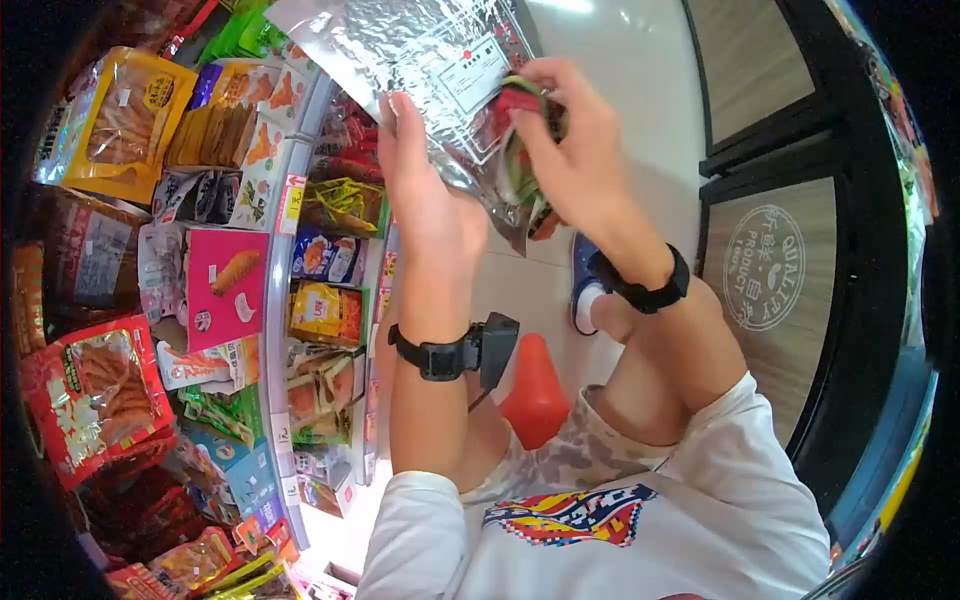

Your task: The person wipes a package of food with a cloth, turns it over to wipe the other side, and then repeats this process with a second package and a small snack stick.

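Observation:
A large silver foil bag [400, 50] with a white label and red print is held up at the top centre. My left hand [430, 190] supports its lower left side, thumb and fingers pressed against the foil. On the right, my right hand [575, 150] is closed on some small red and green packets [520, 130] at the bag's right edge. The lower part of the foil bag lies partly behind these packets and my hands.
Shelves of packaged snacks fill the left, with a price rail [280, 300] along their edge. A red cone-shaped object [535, 395] stands between my legs. Dark-framed wooden panels [775, 270] line the right side.

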{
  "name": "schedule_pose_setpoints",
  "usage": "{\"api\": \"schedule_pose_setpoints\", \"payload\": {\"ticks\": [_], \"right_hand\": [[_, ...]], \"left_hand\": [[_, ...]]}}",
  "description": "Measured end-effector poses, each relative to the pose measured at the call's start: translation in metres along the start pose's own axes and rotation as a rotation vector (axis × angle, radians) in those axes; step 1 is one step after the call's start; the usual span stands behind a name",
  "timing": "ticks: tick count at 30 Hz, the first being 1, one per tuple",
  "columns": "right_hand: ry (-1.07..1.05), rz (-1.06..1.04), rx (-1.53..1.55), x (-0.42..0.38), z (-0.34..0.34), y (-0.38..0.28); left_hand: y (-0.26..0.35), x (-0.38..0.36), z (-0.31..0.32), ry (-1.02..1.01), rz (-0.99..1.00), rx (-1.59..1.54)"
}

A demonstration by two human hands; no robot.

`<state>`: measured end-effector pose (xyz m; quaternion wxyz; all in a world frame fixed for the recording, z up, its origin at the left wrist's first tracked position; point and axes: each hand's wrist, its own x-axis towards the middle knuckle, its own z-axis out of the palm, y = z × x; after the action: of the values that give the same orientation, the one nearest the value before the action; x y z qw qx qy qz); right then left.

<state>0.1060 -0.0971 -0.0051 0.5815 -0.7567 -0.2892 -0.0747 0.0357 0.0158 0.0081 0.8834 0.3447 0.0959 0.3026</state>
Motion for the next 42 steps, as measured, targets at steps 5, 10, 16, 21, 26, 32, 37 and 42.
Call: {"api": "schedule_pose_setpoints", "payload": {"ticks": [5, 10, 16, 21, 26, 32, 37, 42], "right_hand": [[-0.191, -0.318, 0.035, -0.011, 0.018, -0.014], [-0.300, -0.365, 0.060, -0.011, 0.011, -0.021], [-0.251, -0.416, -0.036, -0.006, -0.006, -0.009], [-0.050, -0.341, -0.131, 0.003, -0.024, -0.003], [0.160, -0.195, -0.143, 0.011, -0.034, 0.021], [0.121, -0.086, -0.232, 0.018, -0.043, 0.028], [0.048, 0.117, -0.204, 0.016, -0.046, 0.032], [0.048, -0.036, -0.213, 0.007, -0.029, 0.026]], "left_hand": [[-0.009, 0.004, -0.018, 0.045, -0.104, -0.026], [0.008, 0.003, -0.016, 0.061, -0.100, -0.037], [0.018, 0.002, -0.010, 0.012, -0.052, -0.166], [0.011, 0.007, -0.014, -0.005, -0.028, -0.170], [0.010, 0.004, -0.009, -0.006, -0.014, -0.116], [0.012, 0.008, -0.016, 0.033, 0.013, -0.106], [0.015, 0.011, -0.017, 0.094, 0.018, -0.117], [0.012, 0.009, -0.017, 0.143, 0.059, -0.086]]}}
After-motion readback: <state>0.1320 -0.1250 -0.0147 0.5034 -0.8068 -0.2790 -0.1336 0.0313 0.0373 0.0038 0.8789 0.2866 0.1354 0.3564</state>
